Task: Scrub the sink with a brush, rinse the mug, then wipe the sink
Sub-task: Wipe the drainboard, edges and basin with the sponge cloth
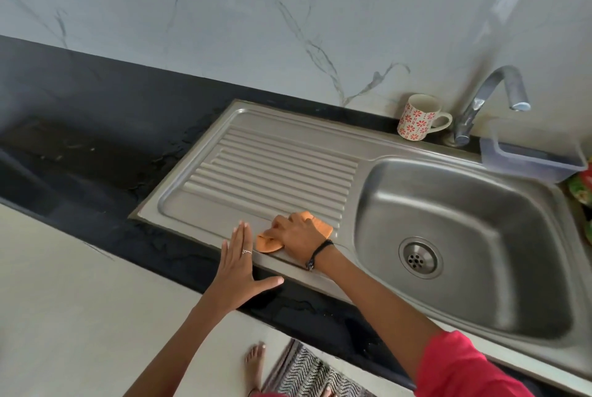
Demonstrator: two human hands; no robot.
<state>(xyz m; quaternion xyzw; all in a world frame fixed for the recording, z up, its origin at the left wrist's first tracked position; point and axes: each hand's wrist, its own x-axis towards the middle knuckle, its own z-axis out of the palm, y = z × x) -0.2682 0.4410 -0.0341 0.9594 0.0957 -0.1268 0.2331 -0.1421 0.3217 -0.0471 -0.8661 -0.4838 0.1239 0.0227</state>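
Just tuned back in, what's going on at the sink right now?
The person is wiping the sink. The right hand presses an orange cloth onto the front of the ribbed drainboard, while the left hand rests flat and open on the counter edge. The flowered mug stands upright at the back by the tap. The basin holds nothing, and no brush is in view.

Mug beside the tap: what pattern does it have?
The mug is cream-white with rows of red-orange flower motifs, clearest in the head view.
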